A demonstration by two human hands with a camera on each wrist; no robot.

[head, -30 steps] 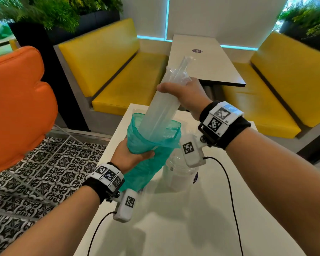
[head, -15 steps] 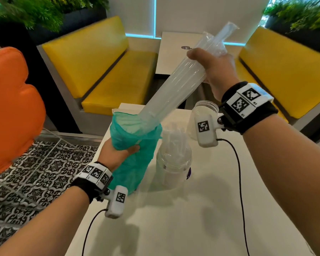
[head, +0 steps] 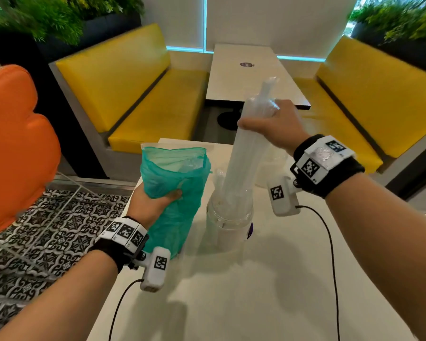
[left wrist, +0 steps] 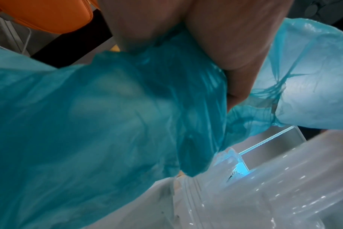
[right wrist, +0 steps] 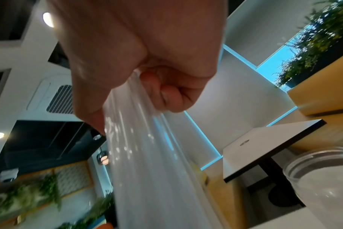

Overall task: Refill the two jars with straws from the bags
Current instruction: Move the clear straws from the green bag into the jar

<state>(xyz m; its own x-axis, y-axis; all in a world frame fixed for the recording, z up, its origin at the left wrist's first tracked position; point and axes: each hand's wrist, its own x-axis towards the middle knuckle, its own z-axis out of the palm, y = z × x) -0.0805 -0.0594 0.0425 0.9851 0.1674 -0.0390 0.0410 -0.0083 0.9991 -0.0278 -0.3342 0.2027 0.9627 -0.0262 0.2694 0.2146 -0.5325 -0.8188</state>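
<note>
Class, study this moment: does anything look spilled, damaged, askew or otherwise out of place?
Nothing stands out as spilled or damaged. The right hand grips a clear bundle of straws, its lower end in the near jar. The left hand holds the teal bag upright beside it. The bundle leans slightly, as expected while loading.

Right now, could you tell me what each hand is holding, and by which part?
The right hand grips the clear straw bundle near its top end. The left hand clutches the teal bag below its open mouth.

The right hand [right wrist: 139, 62] grips a clear straw bundle [right wrist: 153, 162]; 1 open jar [right wrist: 323, 178] stands near.
</note>
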